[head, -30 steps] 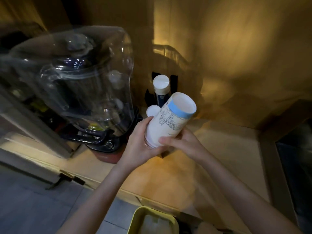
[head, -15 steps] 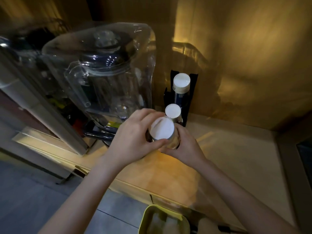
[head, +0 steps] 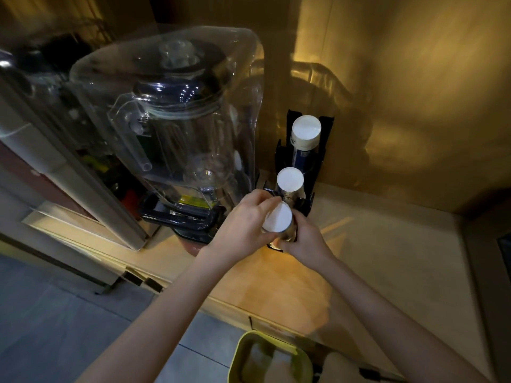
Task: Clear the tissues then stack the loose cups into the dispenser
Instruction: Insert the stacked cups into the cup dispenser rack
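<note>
Gripping an upturned cup stack (head: 277, 221) over the black dispenser's (head: 323, 150) front slot, the left hand (head: 243, 225) and right hand (head: 304, 240) suggest stacking is nearly done, with no tissues visible on the counter (head: 387, 258).

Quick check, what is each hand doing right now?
Left hand: closed around the cup stack, gripping its left side.
Right hand: closed on the same cup stack from the right, at the front of the black dispenser.
</note>
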The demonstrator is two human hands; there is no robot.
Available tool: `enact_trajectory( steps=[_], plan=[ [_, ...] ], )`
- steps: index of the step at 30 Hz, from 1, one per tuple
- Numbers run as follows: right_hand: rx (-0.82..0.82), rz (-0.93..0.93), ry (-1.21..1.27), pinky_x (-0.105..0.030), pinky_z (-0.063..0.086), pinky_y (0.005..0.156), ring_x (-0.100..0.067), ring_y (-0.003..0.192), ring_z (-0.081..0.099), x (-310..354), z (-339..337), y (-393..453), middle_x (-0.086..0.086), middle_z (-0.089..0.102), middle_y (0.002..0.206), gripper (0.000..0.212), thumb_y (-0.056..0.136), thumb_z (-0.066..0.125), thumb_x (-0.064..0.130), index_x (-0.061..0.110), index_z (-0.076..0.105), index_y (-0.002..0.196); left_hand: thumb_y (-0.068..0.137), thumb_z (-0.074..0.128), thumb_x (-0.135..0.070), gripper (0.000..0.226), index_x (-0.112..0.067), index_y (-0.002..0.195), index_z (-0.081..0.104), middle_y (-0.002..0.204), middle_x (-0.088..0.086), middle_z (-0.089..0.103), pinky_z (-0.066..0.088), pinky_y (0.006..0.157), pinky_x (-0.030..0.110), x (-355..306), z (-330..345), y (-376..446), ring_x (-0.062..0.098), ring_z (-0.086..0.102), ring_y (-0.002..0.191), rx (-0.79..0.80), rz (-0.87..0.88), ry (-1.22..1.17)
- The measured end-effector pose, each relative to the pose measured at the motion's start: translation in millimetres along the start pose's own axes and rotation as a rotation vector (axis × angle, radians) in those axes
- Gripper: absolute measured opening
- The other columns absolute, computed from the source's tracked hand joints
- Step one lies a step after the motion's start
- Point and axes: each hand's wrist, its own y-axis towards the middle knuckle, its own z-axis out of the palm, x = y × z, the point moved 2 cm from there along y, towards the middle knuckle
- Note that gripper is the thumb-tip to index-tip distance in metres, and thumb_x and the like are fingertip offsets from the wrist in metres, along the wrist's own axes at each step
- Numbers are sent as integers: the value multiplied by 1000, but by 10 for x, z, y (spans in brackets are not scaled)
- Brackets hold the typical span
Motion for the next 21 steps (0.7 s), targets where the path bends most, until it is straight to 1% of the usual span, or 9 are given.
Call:
enact_trajectory(
  steps=[2,5,7,9,12,14,17,21],
  plan=[
    [-16,8,-18,-34,47,94,-22,118,52,-9,1,6,-6,55,128,75,69,75,25,17,39,135,73,71,-18,62,-10,129,45,124,13,49,46,95,38,33,56,27,29,50,114,20,-15,-14],
    [-59,17,-41,-29,45,88,-23,114,54,14,-27,-7,-8,57,124,67,72,74,22,14,44,131,73,72,-18,63,-10,129,45,126,13,48,44,96,37,78,136,56,29,49,115,51,-41,-24],
    [-101,-9,-75,-28,47,82,-22,107,58,47,-67,-15,-9,62,116,57,73,75,20,13,50,124,73,72,-18,62,-10,128,45,126,13,47,44,98,37,108,191,79,29,49,115,64,-62,-27],
    [-125,-40,-123,-24,46,76,-20,100,60,85,-115,-25,-7,65,108,47,74,74,19,13,55,117,72,72,-16,61,-10,127,47,126,13,47,44,99,38,139,249,105,29,49,115,85,-82,-29],
    [-117,-66,-179,-22,43,73,-20,96,62,134,-173,-33,-7,67,103,37,78,70,16,10,59,112,72,72,-14,57,-9,124,48,126,14,46,45,98,39,172,350,130,31,49,115,116,-113,-27],
    [-102,-78,-216,-24,45,72,-22,95,62,154,-193,-38,-8,68,102,34,79,69,15,9,59,111,73,71,-13,54,-7,122,50,126,15,46,46,96,40,181,422,131,33,48,114,133,-123,-12],
    [-80,-62,-238,-32,49,74,-25,94,62,143,-200,-32,-10,68,101,33,80,67,14,9,58,112,74,69,-13,47,-5,117,52,127,16,46,46,93,40,173,479,120,34,49,114,133,-129,2],
    [-11,-37,-301,-40,52,74,-27,91,62,157,-215,-4,-11,66,98,34,82,63,19,10,55,114,78,67,-18,43,-4,116,52,130,16,45,47,93,41,168,475,120,32,46,118,160,-138,51]
  ],
)
